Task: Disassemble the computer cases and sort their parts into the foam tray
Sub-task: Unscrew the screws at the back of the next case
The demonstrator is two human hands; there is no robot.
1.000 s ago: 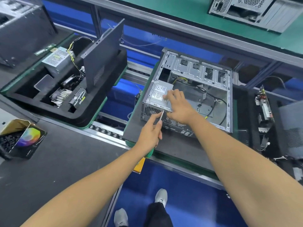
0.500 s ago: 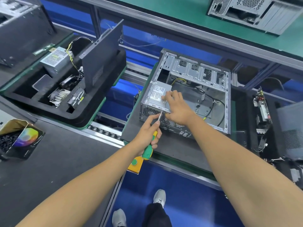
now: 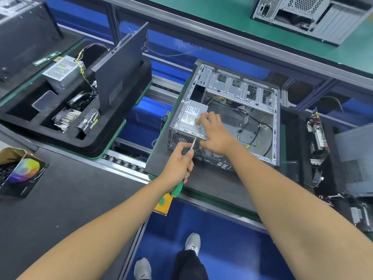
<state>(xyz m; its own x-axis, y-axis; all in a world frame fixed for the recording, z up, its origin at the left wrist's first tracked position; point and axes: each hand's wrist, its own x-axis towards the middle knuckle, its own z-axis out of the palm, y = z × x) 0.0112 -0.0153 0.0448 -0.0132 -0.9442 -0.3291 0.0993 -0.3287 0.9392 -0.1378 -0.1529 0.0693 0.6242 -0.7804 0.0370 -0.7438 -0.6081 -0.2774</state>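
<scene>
Left hand: my left hand [image 3: 177, 164] is curled round a screwdriver [image 3: 182, 172], just below the middle of the frame; the green handle sticks out under my palm.
Screwdriver tip: the metal shaft runs up and to the right from my fingers, and its tip meets the near edge of the computer case [image 3: 228, 118], right below the power supply.
Right hand: my right hand [image 3: 215, 133] lies on top of the power supply [image 3: 190, 118], fingers spread and nearly straight, pressing down rather than gripping.
Computer case: it lies on its side in the middle of the frame, open side up, on a dark pad [image 3: 201, 182]. Black and yellow cables [image 3: 256, 126] trail across its bare metal floor.
Power supply: a grey box with a white label, in the near left corner of the case.
Foam tray: the black foam tray [image 3: 94, 146] is at the left of the frame, well apart from the case. Its pockets hold a second silver power supply [image 3: 62, 71], a finned heat sink [image 3: 66, 118] and a drive [image 3: 88, 122]. A dark side panel [image 3: 121, 69] stands upright in it.
Right edge: a circuit board [image 3: 317, 138] stands on edge in another dark tray.
Upper right: another computer case [image 3: 308, 15] is on a green bench [image 3: 232, 21].
Lower left: a small box with a colour wheel [image 3: 22, 170] sits on a dark mat.
</scene>
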